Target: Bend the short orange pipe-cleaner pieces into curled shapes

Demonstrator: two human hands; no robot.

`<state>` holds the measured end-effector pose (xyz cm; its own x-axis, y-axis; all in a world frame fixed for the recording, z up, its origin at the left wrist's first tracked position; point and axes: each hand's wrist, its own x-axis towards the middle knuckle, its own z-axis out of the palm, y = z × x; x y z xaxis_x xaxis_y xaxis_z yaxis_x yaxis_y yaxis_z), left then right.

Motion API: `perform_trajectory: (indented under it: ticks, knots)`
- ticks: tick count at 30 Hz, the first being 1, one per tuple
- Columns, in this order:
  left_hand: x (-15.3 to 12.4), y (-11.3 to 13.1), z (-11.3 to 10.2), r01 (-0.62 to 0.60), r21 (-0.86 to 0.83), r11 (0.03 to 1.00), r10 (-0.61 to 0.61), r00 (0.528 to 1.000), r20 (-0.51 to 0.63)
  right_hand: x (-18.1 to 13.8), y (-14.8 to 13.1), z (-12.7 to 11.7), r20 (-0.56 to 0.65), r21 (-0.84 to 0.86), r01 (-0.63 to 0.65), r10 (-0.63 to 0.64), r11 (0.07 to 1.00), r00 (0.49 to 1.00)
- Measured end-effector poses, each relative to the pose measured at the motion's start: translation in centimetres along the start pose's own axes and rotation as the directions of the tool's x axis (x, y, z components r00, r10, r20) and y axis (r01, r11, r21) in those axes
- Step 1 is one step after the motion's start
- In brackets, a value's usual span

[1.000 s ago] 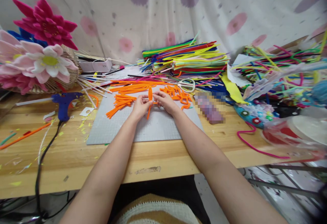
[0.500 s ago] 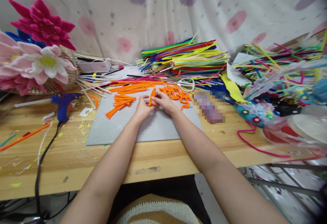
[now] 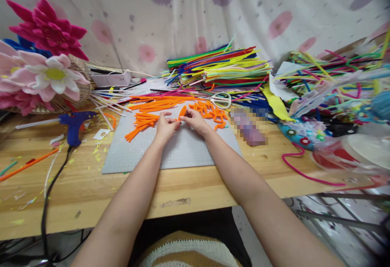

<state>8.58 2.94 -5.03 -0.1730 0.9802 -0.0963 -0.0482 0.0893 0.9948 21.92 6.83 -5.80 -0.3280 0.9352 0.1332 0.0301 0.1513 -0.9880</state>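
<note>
Head view: both hands meet over the grey mat point(image 3: 183, 153).
Straight orange pieces point(image 3: 143, 121): heap left of the hands, seemingly not shaped yet.
Left hand point(image 3: 164, 128): pinches one orange piece point(image 3: 182, 112).
Right hand point(image 3: 196, 121): pinches the same piece, just above the mat.
Bent orange pieces point(image 3: 213, 115): heap on the right, seemingly finished; I judge roughly half done.
</note>
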Motion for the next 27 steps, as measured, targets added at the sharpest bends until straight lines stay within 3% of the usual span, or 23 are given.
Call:
perform_trajectory:
  ticks: [3,6,10,13,18,27]
  knots:
    - [0.0,0.8,-0.7,0.142,-0.048,0.989,-0.138,0.987,0.087,-0.3,-0.5,-0.2,0.071,-0.013,-0.024,0.025,1.000,0.997]
    - [0.1,1.5,-1.4,0.276,-0.122,0.953,-0.243,0.942,0.230,-0.6,-0.9,-0.3,0.148,0.025,-0.057,0.053,0.998,0.988]
    - [0.1,2.2,-2.1,0.384,-0.191,0.903,-0.304,0.887,0.346,-0.8,-0.9,-0.1,0.178,0.105,-0.085,0.065,0.991,0.982]
    - [0.0,2.1,-1.9,0.351,-0.203,0.914,-0.279,0.907,0.314,-0.7,-0.8,0.2,0.164,0.128,-0.091,0.070,0.988,0.984]
    - [-0.3,1.5,-1.0,0.136,-0.186,0.973,-0.109,0.983,0.147,-0.8,-1.1,0.4,0.134,0.112,-0.123,0.108,0.986,0.985]
    - [-0.2,0.7,-0.5,0.032,-0.179,0.983,-0.022,0.998,0.057,-0.8,-1.7,0.9,0.099,0.058,-0.116,0.110,0.992,0.989]
